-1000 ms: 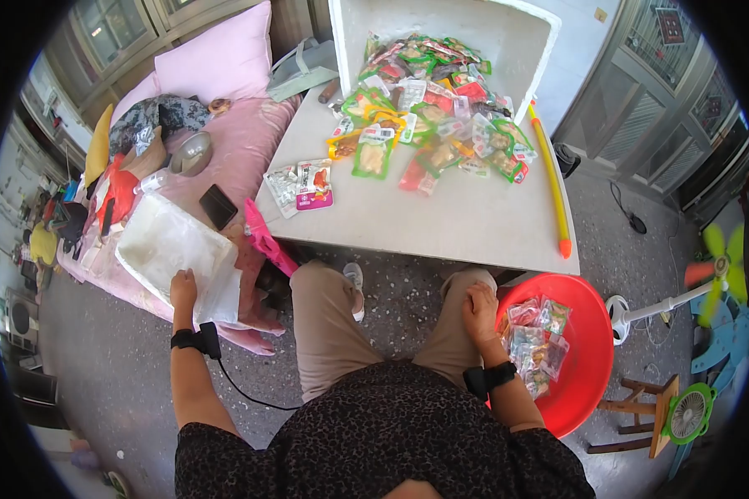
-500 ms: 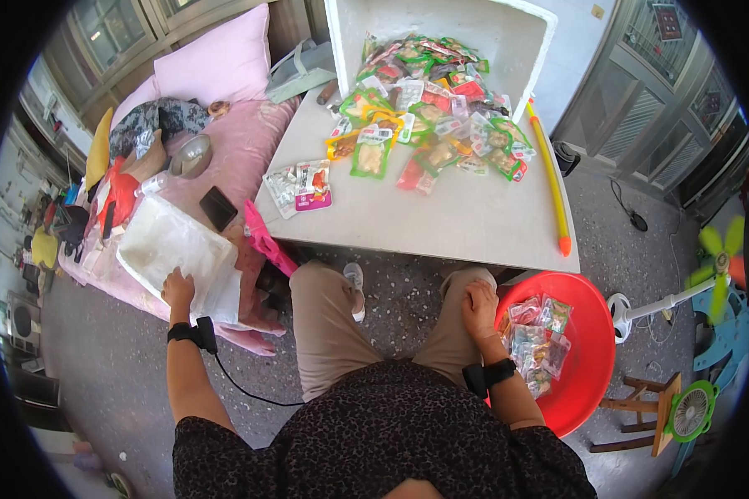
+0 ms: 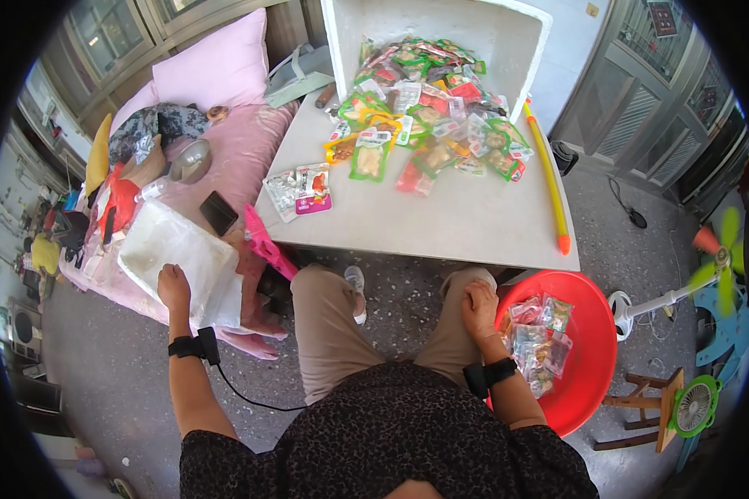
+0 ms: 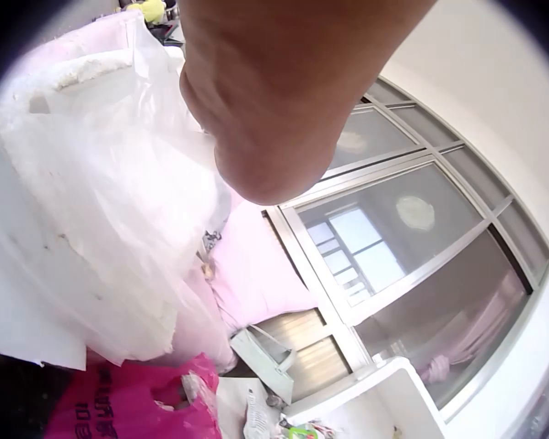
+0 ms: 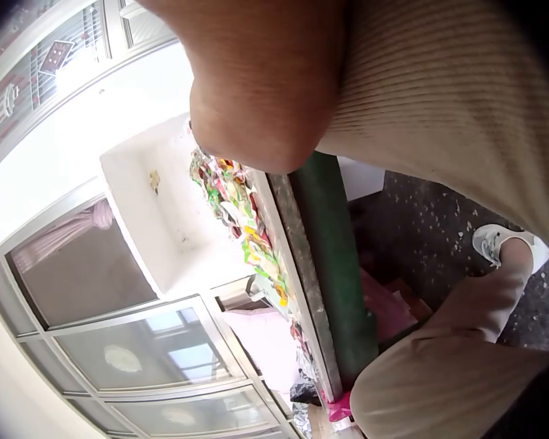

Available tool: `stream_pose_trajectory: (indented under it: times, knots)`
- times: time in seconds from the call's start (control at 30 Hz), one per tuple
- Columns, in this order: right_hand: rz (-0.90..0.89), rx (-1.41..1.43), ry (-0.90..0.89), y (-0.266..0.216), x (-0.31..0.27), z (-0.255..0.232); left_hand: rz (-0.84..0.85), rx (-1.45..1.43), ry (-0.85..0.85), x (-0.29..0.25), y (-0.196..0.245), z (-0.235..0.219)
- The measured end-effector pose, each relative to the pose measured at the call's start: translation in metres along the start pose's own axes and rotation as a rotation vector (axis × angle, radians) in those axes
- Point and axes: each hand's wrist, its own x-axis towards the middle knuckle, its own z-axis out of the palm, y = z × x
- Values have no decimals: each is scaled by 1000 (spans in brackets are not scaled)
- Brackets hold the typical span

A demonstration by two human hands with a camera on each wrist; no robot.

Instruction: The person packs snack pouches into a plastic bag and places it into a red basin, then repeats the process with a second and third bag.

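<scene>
A: Head cam first, where's the white box (image 3: 171, 237) and how does it lie?
B: On the pink bed (image 3: 243, 154), left of the table (image 3: 466, 218). Long axis slants upper left to lower right, lower-right end toward the person's left knee, hollow side up. Dark phone (image 3: 218, 211) just beside its far long side.
A: Hands?
B: The left hand (image 3: 173, 287) is over the near long side, kinda bunched; can't tell if it grips anything. The right hand (image 3: 478, 308) rests on the right thigh (image 3: 443, 345), fingers relaxed, holding nothing, near the red tub (image 3: 588, 366).
A: Left wrist cam?
B: Heel of the hand up top, fingers hidden. White box at left, thin plastic draped down its side, pink bag (image 4: 119, 402) below.
A: Right wrist?
B: Heel of the hand against beige trousers (image 5: 457, 110), fingers hidden too. Beyond: the big foam box (image 5: 169, 219) tipped on its side, packets (image 5: 242, 219) heaped at its mouth.
</scene>
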Motion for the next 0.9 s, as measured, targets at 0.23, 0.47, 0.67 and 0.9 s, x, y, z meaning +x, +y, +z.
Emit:
stream_pose_trajectory:
  times: [0.23, 0.47, 0.67, 0.9]
  knots:
    - [43, 142, 0, -3, 6, 0, 362, -583, 20, -22, 106, -53]
    - [501, 896, -278, -53, 35, 5, 910, -744, 59, -83, 211, -71]
    - [714, 1543, -553, -99, 56, 12, 1242, -785, -61, -130, 250, -61]
    - [912, 1567, -526, -122, 71, 15, 1384, -801, -141, -162, 263, -50]
